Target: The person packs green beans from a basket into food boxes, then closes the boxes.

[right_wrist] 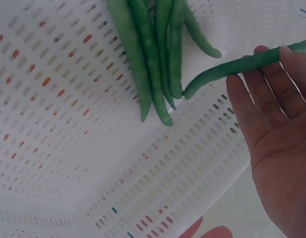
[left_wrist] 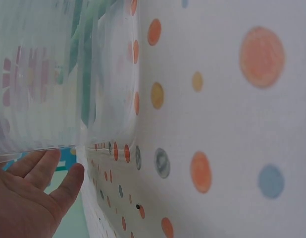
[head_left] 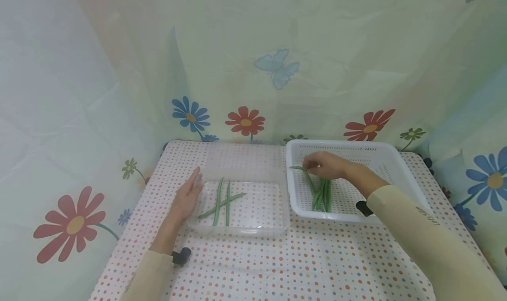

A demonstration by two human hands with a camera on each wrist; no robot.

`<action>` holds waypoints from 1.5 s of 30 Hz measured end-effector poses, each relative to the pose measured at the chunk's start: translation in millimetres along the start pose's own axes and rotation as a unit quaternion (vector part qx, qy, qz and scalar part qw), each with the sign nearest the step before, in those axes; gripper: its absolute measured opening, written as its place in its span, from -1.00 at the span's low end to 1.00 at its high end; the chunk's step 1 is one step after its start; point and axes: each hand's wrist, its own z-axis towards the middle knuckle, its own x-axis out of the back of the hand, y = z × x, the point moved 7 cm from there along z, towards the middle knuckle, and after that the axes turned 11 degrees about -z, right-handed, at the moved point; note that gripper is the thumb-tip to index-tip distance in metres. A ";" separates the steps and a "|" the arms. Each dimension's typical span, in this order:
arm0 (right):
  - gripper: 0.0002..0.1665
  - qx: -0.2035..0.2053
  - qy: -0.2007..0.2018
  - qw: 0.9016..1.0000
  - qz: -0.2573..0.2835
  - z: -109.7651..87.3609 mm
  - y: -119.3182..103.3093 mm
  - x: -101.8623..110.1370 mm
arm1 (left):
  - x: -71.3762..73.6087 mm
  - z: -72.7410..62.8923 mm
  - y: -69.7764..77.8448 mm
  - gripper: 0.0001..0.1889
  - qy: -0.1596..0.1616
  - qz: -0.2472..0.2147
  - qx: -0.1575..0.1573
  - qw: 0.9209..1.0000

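Observation:
Between thumb and fingers my right hand [head_left: 325, 164] pinches one green bean [right_wrist: 232, 67] over the left side of a white perforated basket [head_left: 295, 206]. Several more green beans [right_wrist: 153, 54] lie together on the basket's floor below that hand. My left hand [head_left: 186, 197], fingers straight, is at the left side of a clear plastic container [head_left: 253, 231]. In the left wrist view its fingertips are right at the container's wall [left_wrist: 39, 134]. Three green beans [head_left: 218, 202] lie crossed inside the container.
The container's clear lid [head_left: 245, 160] is folded open toward the back. A dotted cloth [head_left: 253, 270] covers the table. Flowered sheets [head_left: 317, 85] hang behind and at both sides, with the basket and lid close to the back one.

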 end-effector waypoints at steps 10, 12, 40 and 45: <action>-0.76 -0.012 0.005 0.997 0.079 5.4 -4.5 8.1 | 0.0 0.5 0.1 -0.40 0.001 -0.005 0.003 1.000; -0.78 -0.013 0.002 0.995 0.098 6.0 -5.9 8.5 | -0.1 0.6 -0.3 -0.40 0.000 -0.006 0.004 1.000; -0.70 0.029 0.128 0.979 0.156 11.3 -40.4 36.5 | -0.3 0.8 -0.8 -0.40 -0.002 -0.003 0.005 1.000; -0.60 0.033 0.156 0.976 0.150 12.8 -49.1 39.2 | 0.5 1.2 -0.8 -0.40 -0.001 0.002 0.004 1.000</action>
